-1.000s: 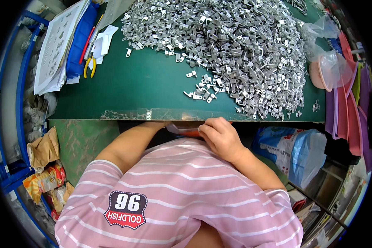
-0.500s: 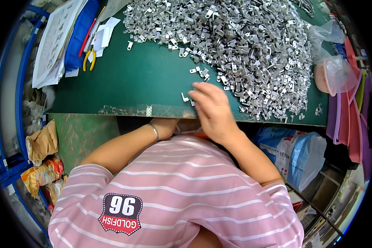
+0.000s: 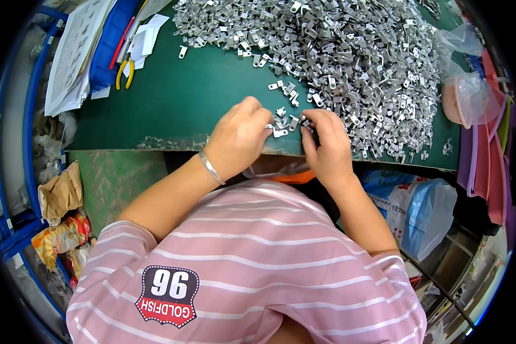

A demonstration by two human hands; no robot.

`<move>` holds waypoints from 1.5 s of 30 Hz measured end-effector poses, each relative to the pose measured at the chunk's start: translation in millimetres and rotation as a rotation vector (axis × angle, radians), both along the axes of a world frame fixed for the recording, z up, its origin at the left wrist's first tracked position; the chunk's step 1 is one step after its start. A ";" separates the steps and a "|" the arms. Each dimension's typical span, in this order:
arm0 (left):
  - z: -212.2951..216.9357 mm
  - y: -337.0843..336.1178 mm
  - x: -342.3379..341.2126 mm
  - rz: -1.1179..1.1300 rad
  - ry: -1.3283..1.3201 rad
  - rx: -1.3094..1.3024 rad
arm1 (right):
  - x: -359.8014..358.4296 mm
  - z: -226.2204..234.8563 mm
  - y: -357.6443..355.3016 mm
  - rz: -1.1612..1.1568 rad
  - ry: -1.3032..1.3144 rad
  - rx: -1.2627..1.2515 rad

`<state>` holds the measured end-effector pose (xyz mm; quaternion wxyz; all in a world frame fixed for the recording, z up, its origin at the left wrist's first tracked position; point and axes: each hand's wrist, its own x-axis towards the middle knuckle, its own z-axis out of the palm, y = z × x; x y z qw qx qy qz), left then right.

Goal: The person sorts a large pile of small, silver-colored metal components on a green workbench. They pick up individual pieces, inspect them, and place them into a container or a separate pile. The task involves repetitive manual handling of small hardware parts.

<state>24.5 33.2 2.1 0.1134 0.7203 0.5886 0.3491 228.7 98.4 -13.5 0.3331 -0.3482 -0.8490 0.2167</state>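
Observation:
My left hand (image 3: 238, 139), with a silver bangle (image 3: 211, 167) at its wrist, is over the table's near edge. Its thumb and fingers pinch a small metal bracket (image 3: 269, 126), partly covered by the fingertips. Across from it, my right hand (image 3: 330, 146) is curled, thumb and forefinger closed on another small bracket (image 3: 305, 122), mostly hidden. Several loose brackets (image 3: 280, 132) lie between the two hands on the green tabletop (image 3: 172, 109). Just beyond them sits a small group of brackets (image 3: 291, 92). A large heap of the same bent, holed pieces (image 3: 350, 63) rises behind my right hand.
At the left are yellow-handled pliers (image 3: 125, 74), a blue tray (image 3: 105, 63) and paper sheets (image 3: 74, 63). A pink round container (image 3: 456, 103) with clear plastic stands at the right edge. Below the table hangs a blue-white bag (image 3: 404, 206); blue shelving (image 3: 26, 132) lines the left.
My left hand has come up from below the table edge to the brackets. My right hand has shifted right, its fingers now curled in. Some loose brackets now lie between the hands.

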 end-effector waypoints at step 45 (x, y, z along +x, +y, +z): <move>2.4 5.1 12.5 0.059 -0.896 -0.642 | 0.7 13.9 -3.9 0.020 0.489 -1.009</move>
